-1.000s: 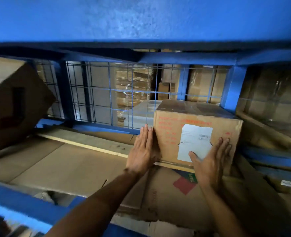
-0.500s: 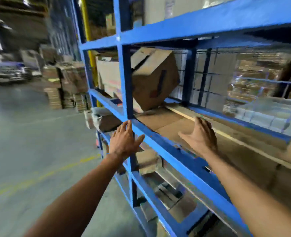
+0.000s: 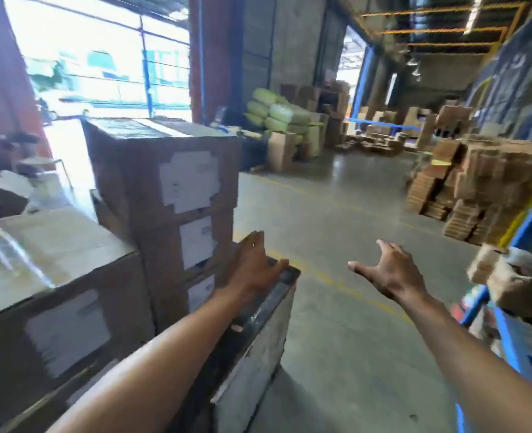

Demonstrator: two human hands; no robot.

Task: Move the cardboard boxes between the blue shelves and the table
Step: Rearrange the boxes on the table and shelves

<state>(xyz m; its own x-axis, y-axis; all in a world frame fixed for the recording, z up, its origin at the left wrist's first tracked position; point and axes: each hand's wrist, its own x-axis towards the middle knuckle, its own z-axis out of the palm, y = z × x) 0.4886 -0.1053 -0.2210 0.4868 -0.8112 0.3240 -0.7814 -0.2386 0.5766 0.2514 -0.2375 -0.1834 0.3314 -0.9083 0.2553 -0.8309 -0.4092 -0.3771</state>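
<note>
- Location: 3 cardboard boxes stand in 1 stack [image 3: 161, 245] on the table [image 3: 258, 326], left of centre. The top box [image 3: 127, 170] is the easiest to reach.
- 1 wider box [image 3: 55, 270] stands just beside the stack, nearer the camera.
- The blue shelves [image 3: 530, 226] run along the right edge, well apart from the stack.
- Left hand [image 3: 253, 267]: fingers straight, nothing held. It lies over the table corner, just beside the lowest box. Contact cannot be confirmed.
- Right hand [image 3: 386, 270]: fingers spread wide, empty, in mid-air above the floor.
- Handling, as a judgement: the boxes look closed, stiff-walled and moderately heavy. The white labels [image 3: 189, 179] and the glossy tape offer poor friction.
- Recommended hold: 1 palm on each of 2 opposite side faces, low, near the bottom edges. Take the top box first.
</note>
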